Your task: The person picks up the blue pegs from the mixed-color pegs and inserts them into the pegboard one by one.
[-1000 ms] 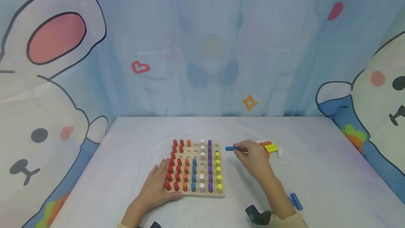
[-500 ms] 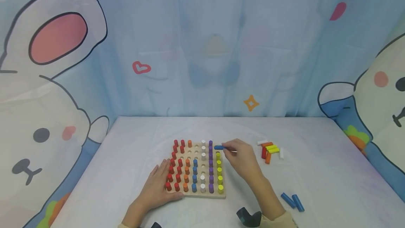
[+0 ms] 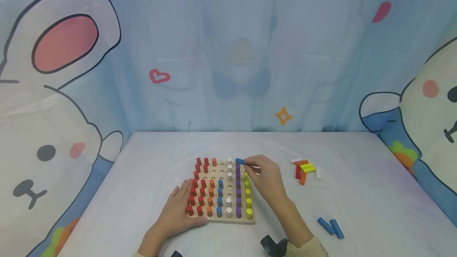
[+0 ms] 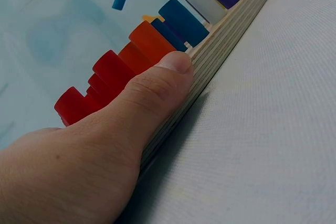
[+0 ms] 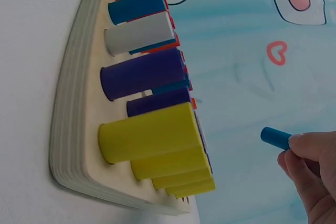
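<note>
My right hand (image 3: 265,179) pinches a blue peg (image 3: 240,161) by one end, over the far right part of a wooden pegboard (image 3: 224,219). In the right wrist view the blue peg (image 5: 275,137) sticks out past the thumb and fingertips, above the board's pegs. Columns of red, orange, blue, white, purple and yellow pegs stand in the board, with bare holes among them. My left hand (image 3: 176,212) lies at the board's near left corner, fingers along the left side. In the left wrist view its thumb (image 4: 157,85) rests against the board's front edge.
Right of the board lies a small pile of loose pegs, with yellow pegs (image 3: 307,167) on top and white, red and orange ones around. Nearer, two blue pegs (image 3: 331,227) lie side by side. A printed curtain (image 3: 228,102) hangs behind the white table (image 3: 357,177).
My right hand has carried the blue peg leftward from beside the loose pile to over the board's far right part. My left hand has stayed at the corner.
</note>
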The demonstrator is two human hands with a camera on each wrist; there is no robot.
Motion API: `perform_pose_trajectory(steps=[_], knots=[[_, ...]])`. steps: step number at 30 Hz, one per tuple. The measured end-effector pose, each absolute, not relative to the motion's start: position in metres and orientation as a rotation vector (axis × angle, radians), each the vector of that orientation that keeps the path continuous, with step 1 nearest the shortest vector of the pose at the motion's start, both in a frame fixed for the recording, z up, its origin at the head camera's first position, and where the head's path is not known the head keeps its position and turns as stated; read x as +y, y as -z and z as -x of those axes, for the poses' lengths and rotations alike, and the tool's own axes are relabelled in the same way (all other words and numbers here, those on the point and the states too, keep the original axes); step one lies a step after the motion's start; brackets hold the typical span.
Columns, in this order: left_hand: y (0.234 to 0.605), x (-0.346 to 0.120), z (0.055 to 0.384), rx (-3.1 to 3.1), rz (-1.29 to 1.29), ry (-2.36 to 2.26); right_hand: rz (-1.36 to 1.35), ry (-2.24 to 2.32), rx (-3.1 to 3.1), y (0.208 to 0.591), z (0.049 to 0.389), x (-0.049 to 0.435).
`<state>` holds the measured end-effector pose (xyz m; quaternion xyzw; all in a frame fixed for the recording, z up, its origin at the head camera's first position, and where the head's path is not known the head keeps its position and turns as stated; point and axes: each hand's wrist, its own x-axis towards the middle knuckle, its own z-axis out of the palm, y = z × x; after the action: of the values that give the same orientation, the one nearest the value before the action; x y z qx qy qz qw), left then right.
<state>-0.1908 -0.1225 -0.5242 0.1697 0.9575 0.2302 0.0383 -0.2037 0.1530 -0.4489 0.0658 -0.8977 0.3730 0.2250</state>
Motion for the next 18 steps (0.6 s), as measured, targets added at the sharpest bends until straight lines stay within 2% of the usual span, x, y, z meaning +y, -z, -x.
perform_pose_trajectory(steps=[18], knots=[[0.526, -0.123, 0.192, 2.939, -0.523, -0.700, -0.212, -1.035, -2.510, 0.458, 0.207, 0.131]])
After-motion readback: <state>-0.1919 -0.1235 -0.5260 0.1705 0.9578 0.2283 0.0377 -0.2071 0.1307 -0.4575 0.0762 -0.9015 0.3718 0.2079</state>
